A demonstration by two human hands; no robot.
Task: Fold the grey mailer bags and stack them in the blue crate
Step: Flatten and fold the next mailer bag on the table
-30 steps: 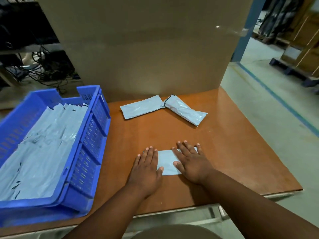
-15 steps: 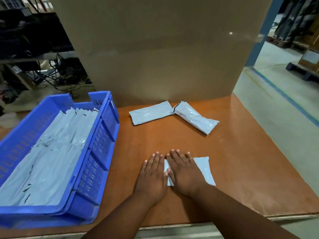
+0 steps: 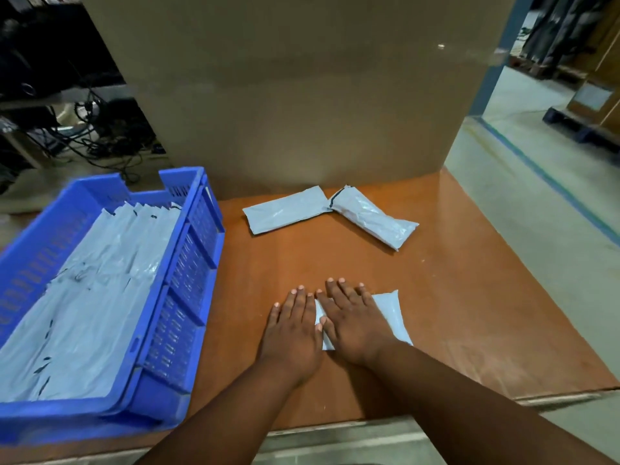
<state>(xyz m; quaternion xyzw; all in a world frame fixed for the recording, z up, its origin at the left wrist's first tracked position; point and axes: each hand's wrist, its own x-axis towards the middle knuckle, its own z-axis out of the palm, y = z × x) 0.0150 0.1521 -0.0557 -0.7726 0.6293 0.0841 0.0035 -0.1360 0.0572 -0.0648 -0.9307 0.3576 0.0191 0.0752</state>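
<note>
A folded grey mailer bag lies on the brown table near the front edge. My right hand presses flat on its left part, fingers spread. My left hand lies flat beside it, on the table at the bag's left edge, thumb touching the bag. Two more folded grey bags rest farther back: one at centre, one to its right, their ends touching. The blue crate stands at the left with several grey bags laid inside.
A large cardboard sheet stands upright along the table's back edge. The table's right edge drops to the floor with a blue line. Cables and shelving sit behind the crate at the far left.
My hands have slid together toward the bag's left end, leaving its right part uncovered. The view has shifted a little.
</note>
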